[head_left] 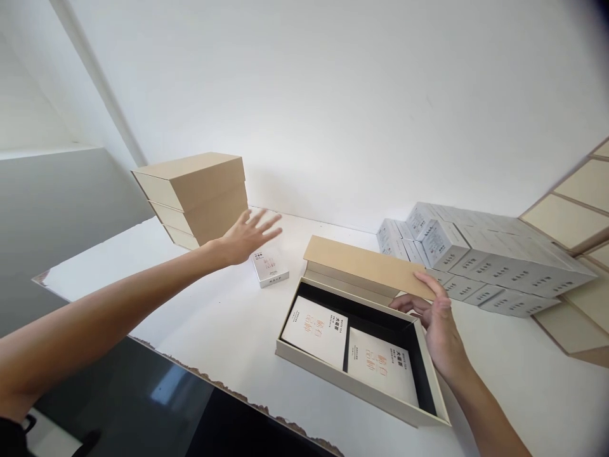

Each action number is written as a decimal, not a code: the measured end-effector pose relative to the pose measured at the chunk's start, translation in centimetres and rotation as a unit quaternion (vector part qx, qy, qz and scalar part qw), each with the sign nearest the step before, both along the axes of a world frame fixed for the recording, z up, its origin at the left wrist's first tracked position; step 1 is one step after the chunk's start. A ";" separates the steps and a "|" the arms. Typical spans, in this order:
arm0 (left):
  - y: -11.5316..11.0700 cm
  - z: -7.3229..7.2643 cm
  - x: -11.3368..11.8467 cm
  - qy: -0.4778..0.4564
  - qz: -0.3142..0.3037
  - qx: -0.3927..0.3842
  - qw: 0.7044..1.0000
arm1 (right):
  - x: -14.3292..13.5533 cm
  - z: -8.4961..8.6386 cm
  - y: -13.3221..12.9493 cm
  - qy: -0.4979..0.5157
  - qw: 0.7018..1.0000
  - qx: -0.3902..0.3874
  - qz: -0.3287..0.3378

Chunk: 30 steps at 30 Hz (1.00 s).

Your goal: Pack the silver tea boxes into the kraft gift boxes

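Note:
A gift box [354, 393] stands open on the white table, its tan lid [361, 263] raised along the far side. Two white tea boxes, a left one [311, 330] and a right one [380, 368], lie side by side against its black lining. My right hand [438, 317] grips the lid's right end, thumb on the outer face and fingers behind the edge. With fingers spread and nothing in them, my left hand [250, 235] hovers over a single white tea box [271, 270] lying on the table to the left of the gift box.
Three closed tan gift boxes [204, 197] are stacked at the back left. Several white tea boxes [495, 254] are piled at the back right, beside more cream boxes [580, 203] at the far right. The table's front edge [228, 390] is chipped.

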<state>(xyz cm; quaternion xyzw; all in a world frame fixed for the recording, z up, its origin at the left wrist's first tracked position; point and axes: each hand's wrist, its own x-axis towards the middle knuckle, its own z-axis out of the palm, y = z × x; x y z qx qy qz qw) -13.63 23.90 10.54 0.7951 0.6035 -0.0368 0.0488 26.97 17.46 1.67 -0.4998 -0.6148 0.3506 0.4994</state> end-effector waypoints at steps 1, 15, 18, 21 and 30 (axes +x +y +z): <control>-0.1 0.2 0.1 0.004 0.042 0.009 0.999 | 0.0 0.0 0.0 0.001 1.000 0.000 -0.001; 0.0 -2.7 6.0 -0.037 0.171 -0.094 0.980 | 0.0 0.1 -0.1 0.008 1.000 -0.006 0.002; -0.2 -1.7 5.7 -0.032 0.128 -0.112 0.985 | -0.2 0.1 -0.1 0.007 1.000 -0.002 0.000; -2.1 0.7 4.4 -0.015 0.094 -0.113 0.989 | -0.4 0.2 -0.2 0.005 1.000 -0.002 -0.004; -10.0 7.9 8.7 -0.087 -0.087 -0.014 0.992 | -0.6 0.9 -0.7 -0.001 1.000 0.008 -0.003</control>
